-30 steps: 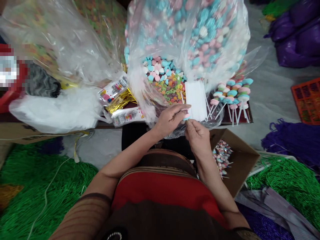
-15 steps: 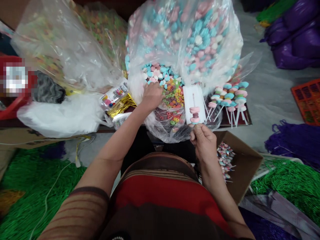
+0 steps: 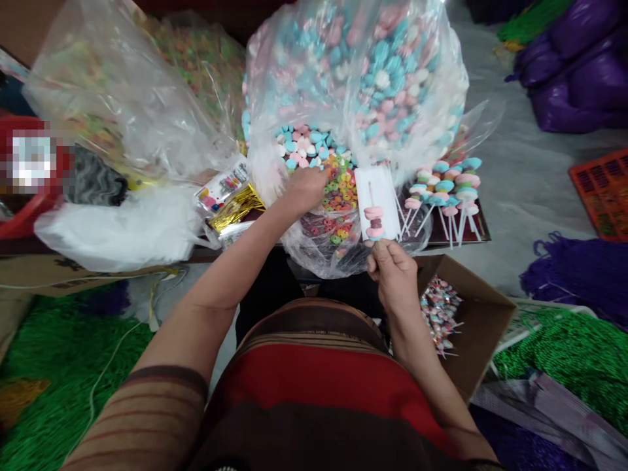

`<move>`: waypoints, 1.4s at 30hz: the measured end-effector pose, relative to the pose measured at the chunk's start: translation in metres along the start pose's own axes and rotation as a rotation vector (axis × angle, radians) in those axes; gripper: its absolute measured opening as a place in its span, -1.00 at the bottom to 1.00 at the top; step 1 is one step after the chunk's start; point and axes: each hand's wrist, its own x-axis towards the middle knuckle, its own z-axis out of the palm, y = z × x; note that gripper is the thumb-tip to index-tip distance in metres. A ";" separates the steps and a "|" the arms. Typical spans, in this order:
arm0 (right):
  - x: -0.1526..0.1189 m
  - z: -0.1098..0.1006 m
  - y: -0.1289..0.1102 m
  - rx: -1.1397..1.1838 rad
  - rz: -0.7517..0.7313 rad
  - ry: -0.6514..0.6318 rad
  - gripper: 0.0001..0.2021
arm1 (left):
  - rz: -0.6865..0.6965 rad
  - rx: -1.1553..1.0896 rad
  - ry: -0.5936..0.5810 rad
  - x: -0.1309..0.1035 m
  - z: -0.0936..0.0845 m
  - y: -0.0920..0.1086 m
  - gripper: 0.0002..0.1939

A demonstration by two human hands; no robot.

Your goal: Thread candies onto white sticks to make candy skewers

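Observation:
My right hand (image 3: 396, 271) pinches the lower end of a candy skewer (image 3: 373, 222), which points away from me over a stack of white sticks (image 3: 387, 196). Pink pieces with a dark red one between them are threaded on it, with a blue piece at my fingertips. My left hand (image 3: 308, 190) is over the left edge of the ring candies (image 3: 341, 186), its fingers curled; whatever is between the fingertips is hidden. Just beyond it lie pink, white and blue marshmallows (image 3: 301, 142) in the mouth of a clear bag.
Finished skewers (image 3: 444, 186) lie at the table's right end. A cardboard box (image 3: 478, 320) of wrapped candy stands below. A big marshmallow bag (image 3: 387, 72) rises behind; gold ties (image 3: 238, 208) and a white plastic bag (image 3: 118, 229) are to the left.
My left hand has moved from the marshmallows toward the ring candies, to the right and slightly nearer me. My right hand still holds the skewer; the whole view has shifted a little.

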 end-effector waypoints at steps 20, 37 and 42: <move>-0.001 0.017 -0.009 -0.243 -0.063 -0.118 -0.63 | -0.327 -1.976 0.064 -0.054 0.011 0.031 -0.83; 0.004 -0.004 -0.013 -0.208 -0.016 -0.270 -0.54 | -0.179 -1.892 -0.135 -0.058 0.003 0.019 -0.83; 0.006 0.003 -0.009 -0.034 0.081 -0.266 -0.55 | -0.085 -1.919 -0.342 -0.066 0.016 0.027 -0.82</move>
